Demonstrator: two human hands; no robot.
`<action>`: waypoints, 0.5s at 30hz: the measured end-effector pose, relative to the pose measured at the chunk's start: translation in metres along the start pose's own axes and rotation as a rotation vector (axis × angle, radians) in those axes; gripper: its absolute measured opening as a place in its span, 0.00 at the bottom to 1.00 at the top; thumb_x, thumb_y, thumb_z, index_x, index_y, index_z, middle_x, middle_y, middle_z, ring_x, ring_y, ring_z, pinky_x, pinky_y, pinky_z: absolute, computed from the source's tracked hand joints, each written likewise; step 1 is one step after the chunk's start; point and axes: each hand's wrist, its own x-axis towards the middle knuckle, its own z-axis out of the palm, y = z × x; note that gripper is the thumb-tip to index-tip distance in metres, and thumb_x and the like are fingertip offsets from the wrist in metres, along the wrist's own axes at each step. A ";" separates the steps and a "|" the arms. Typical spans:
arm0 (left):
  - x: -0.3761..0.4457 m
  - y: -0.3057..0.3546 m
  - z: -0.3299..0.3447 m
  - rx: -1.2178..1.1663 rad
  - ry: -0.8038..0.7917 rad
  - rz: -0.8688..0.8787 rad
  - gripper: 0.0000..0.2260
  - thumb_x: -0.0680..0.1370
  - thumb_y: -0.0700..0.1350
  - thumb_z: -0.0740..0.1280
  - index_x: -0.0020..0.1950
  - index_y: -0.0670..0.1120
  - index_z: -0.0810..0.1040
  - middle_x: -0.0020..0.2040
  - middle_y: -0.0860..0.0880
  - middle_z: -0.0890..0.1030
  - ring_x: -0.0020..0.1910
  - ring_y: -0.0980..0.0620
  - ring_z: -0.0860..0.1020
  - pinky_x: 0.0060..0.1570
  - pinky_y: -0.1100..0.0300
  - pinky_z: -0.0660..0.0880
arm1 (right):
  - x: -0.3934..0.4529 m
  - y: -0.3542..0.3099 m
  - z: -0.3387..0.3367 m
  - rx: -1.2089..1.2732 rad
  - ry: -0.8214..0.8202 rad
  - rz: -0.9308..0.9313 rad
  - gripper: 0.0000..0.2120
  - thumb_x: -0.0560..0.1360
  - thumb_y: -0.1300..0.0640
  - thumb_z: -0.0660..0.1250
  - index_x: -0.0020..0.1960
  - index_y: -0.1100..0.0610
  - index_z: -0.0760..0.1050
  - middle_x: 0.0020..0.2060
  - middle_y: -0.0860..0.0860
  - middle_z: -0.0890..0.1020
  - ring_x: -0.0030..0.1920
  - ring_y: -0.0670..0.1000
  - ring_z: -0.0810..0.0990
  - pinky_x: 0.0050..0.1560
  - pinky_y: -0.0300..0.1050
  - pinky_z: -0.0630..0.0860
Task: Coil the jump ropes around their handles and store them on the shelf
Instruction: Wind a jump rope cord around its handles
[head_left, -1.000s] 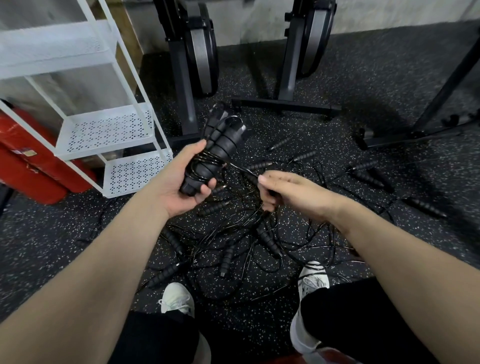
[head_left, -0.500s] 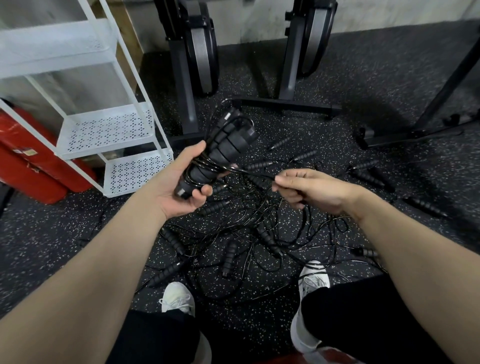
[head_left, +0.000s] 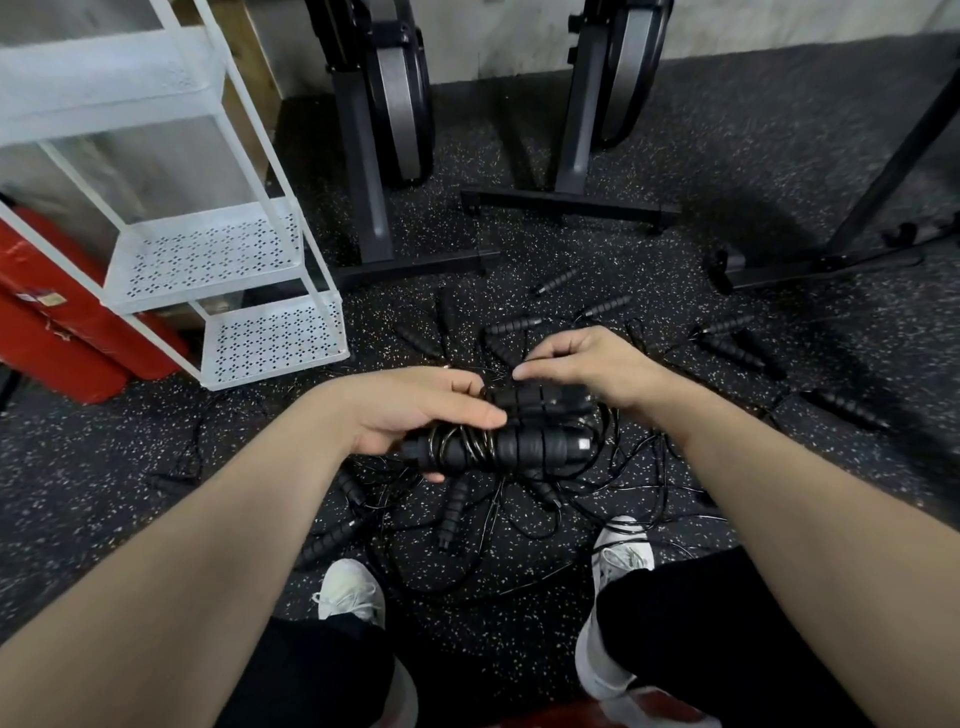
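Note:
My left hand (head_left: 415, 410) grips a pair of black jump-rope handles (head_left: 519, 441) lying side by side and level, with thin black cord wound round them. My right hand (head_left: 587, 364) hovers just above the handles' far side, fingertips pinched together on the cord near the bundle. Under both hands a tangle of loose black ropes (head_left: 519, 514) with several ribbed handles spreads over the speckled floor. The white perforated metal shelf (head_left: 223, 291) stands at the left, its two lower tiers bare.
Two black exercise machines (head_left: 384, 130) stand on floor bars behind the pile, and a dark frame leg (head_left: 883, 182) slants at the right. Red cylinders (head_left: 57, 322) lie behind the shelf. My white shoes (head_left: 348, 592) flank the near edge of the rope pile.
My left hand has lowered the bundle and turned it from upright to level. My right hand has come in from the right to pinch the cord right above the handles.

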 end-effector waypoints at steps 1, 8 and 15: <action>0.001 0.000 0.002 0.030 -0.010 -0.017 0.18 0.70 0.48 0.79 0.50 0.46 0.72 0.40 0.47 0.83 0.33 0.50 0.82 0.27 0.58 0.79 | 0.001 0.001 0.001 -0.028 0.010 0.004 0.06 0.71 0.52 0.78 0.45 0.53 0.85 0.34 0.44 0.85 0.32 0.39 0.80 0.36 0.31 0.74; 0.009 -0.006 0.004 0.215 0.026 0.002 0.17 0.70 0.46 0.80 0.51 0.47 0.75 0.47 0.45 0.84 0.38 0.49 0.84 0.36 0.57 0.81 | 0.000 -0.002 0.005 -0.079 0.052 -0.061 0.05 0.69 0.53 0.80 0.41 0.50 0.85 0.31 0.39 0.83 0.30 0.34 0.76 0.36 0.26 0.69; 0.012 -0.008 0.002 0.476 0.108 0.071 0.14 0.73 0.54 0.78 0.56 0.62 0.82 0.56 0.58 0.85 0.55 0.58 0.83 0.62 0.56 0.77 | 0.002 -0.002 0.012 -0.102 0.047 -0.067 0.05 0.67 0.51 0.81 0.39 0.48 0.86 0.42 0.46 0.87 0.43 0.42 0.82 0.52 0.40 0.76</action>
